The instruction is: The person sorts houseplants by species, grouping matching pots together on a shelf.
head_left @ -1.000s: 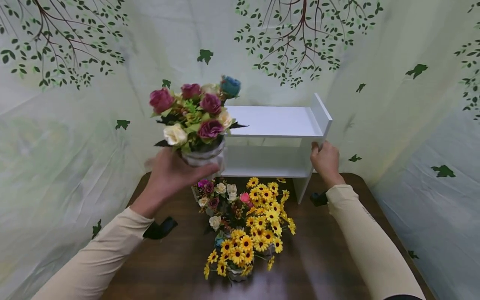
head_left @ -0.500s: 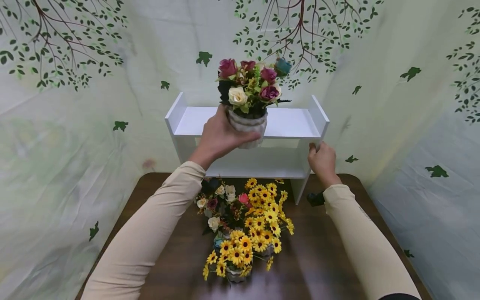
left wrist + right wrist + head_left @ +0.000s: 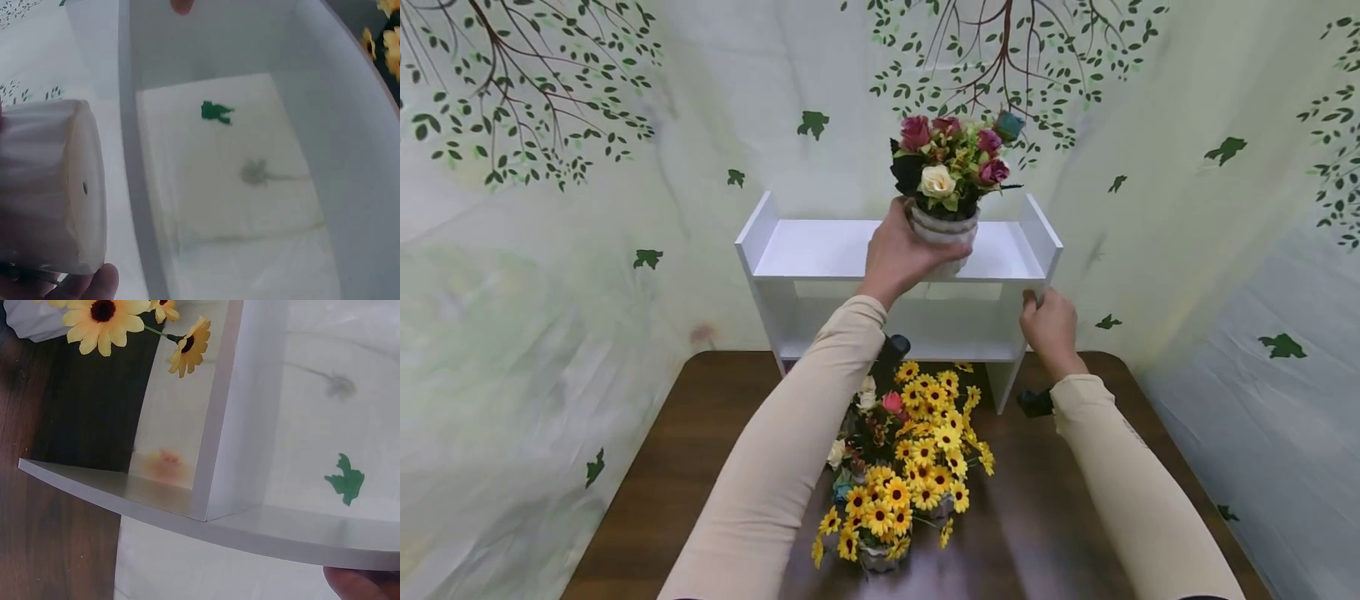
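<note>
My left hand [image 3: 906, 250] grips a white flowerpot [image 3: 951, 237] holding artificial roses [image 3: 958, 167] in maroon, cream and blue. The pot is held upright over the right part of the top board of a white two-tier shelf [image 3: 820, 246]. In the left wrist view a gap shows between the pot's base [image 3: 87, 187] and the board. My right hand [image 3: 1049, 329] holds the shelf's right side panel [image 3: 1039, 237] near its front edge. One of its fingers [image 3: 356, 584] shows against the panel in the right wrist view.
Yellow daisy-like flowers [image 3: 936, 417] in pots [image 3: 880, 557] stand on the brown table [image 3: 685, 467] before the shelf. Other roses [image 3: 892, 403] sit beside them, partly behind my left sleeve. A leaf-printed cloth [image 3: 700, 167] hangs behind and around the table.
My left hand has carried the potted roses rightward and up, from beside the shelf's left end to over its right part. The right hand has stayed on the side panel.
</note>
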`<action>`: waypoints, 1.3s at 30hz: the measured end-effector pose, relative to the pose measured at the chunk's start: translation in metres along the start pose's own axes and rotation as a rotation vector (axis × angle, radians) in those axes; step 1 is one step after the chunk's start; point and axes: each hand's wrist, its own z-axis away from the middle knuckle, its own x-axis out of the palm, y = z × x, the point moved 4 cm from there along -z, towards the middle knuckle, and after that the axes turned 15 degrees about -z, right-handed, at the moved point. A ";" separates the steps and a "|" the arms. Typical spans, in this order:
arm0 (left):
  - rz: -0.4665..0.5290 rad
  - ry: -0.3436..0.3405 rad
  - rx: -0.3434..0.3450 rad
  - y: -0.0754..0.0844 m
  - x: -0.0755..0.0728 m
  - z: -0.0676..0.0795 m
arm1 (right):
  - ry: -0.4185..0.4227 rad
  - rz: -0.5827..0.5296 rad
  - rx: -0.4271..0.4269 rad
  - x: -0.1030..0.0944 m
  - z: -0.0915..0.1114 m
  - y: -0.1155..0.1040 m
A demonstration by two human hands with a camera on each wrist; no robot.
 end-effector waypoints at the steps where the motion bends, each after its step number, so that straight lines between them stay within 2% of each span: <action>1: 0.004 -0.003 -0.008 0.002 0.006 0.000 | 0.003 0.007 0.003 -0.001 0.002 0.002; 6: 0.017 -0.015 -0.021 0.009 0.034 0.003 | 0.004 0.025 -0.020 -0.003 0.008 0.007; 10: 0.005 -0.009 0.009 0.014 0.048 0.001 | -0.004 0.026 -0.042 0.000 0.009 0.010; 15: -0.016 0.020 0.017 0.020 0.054 -0.007 | 0.001 0.023 -0.067 0.002 0.007 0.006; 21: 0.017 -0.035 -0.013 0.028 0.061 -0.015 | 0.019 0.017 -0.072 0.000 0.004 0.002; 28: -0.031 -0.079 -0.068 0.035 0.067 -0.019 | 0.033 0.013 -0.107 -0.001 0.001 -0.001; 32: -0.059 -0.063 -0.047 0.041 0.072 -0.021 | 0.058 0.017 -0.117 -0.003 -0.001 -0.002; 39: -0.027 -0.017 -0.077 0.048 0.081 -0.021 | 0.058 0.028 -0.104 -0.002 0.000 0.002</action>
